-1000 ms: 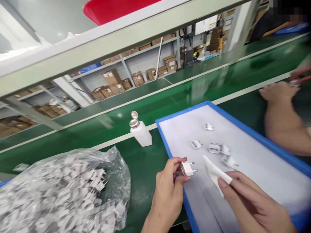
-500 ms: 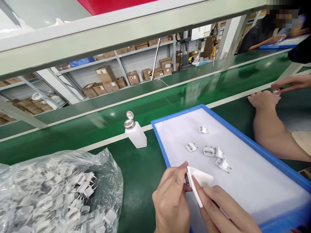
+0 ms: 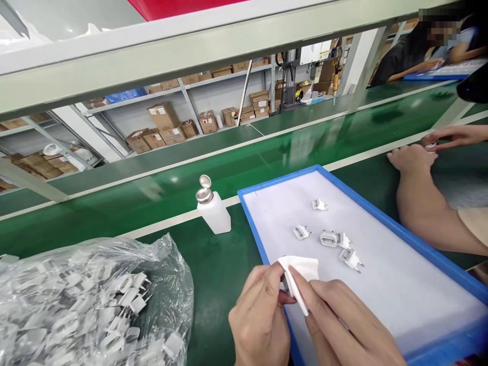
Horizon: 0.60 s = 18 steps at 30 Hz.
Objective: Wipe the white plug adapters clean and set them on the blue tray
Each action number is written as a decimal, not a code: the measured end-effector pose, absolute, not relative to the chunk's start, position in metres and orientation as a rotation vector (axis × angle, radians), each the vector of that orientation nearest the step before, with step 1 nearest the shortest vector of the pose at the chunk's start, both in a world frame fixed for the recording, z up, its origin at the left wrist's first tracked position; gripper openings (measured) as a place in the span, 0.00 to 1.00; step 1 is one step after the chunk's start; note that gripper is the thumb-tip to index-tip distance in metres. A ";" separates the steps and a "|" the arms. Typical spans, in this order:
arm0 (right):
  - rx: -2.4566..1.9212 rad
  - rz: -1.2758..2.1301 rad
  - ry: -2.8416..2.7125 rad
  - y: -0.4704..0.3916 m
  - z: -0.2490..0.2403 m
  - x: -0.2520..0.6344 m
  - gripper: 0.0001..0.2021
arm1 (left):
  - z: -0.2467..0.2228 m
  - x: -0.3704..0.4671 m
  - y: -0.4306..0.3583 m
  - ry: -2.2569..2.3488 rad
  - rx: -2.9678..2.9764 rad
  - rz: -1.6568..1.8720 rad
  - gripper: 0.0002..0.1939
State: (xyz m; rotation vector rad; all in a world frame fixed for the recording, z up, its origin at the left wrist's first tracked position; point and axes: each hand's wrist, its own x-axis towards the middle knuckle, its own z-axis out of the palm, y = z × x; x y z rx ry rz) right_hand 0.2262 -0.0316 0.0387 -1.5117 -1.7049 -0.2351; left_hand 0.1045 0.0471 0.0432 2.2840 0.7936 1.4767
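Observation:
My left hand is closed around a small plug piece, mostly covered by fingers and cloth. Pinched in my right hand is a folded white cloth, pressed against that piece. Both hands meet over the near left edge of a blue-rimmed white tray. Several white plug adapters with two pins lie in it, one of them a separate plug toward the far end and another plug nearer the left rim.
A clear plastic bag full of plug adapters lies at left. A white pump bottle with its metal lid raised stands beyond the tray's left corner. At right, a co-worker's hands rest near the tray. A pale beam crosses above.
Both my hands have shifted slightly left together, and the cloth has moved and folded differently against the piece. The tray, bottle and loose plugs stay where they were.

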 end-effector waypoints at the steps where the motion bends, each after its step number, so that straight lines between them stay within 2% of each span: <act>1: -1.482 -0.215 -1.724 -0.029 0.043 0.232 0.24 | 0.040 0.104 0.046 0.758 2.294 1.482 0.25; 3: -1.456 -0.115 -1.712 -0.024 0.052 0.244 0.17 | 0.035 0.104 0.045 0.649 2.297 1.515 0.26; 5: -1.465 0.166 -1.631 -0.021 0.059 0.256 0.13 | 0.032 0.105 0.046 0.550 2.278 1.540 0.27; 9: -1.453 0.974 -1.054 -0.018 0.063 0.276 0.14 | 0.033 0.108 0.048 0.511 2.149 1.501 0.27; 12: -1.280 1.364 -0.497 -0.015 0.060 0.274 0.18 | 0.034 0.111 0.045 0.641 2.033 1.425 0.27; 18: -1.011 1.370 -0.253 -0.021 0.033 0.224 0.17 | 0.033 0.122 0.033 1.089 1.765 1.507 0.19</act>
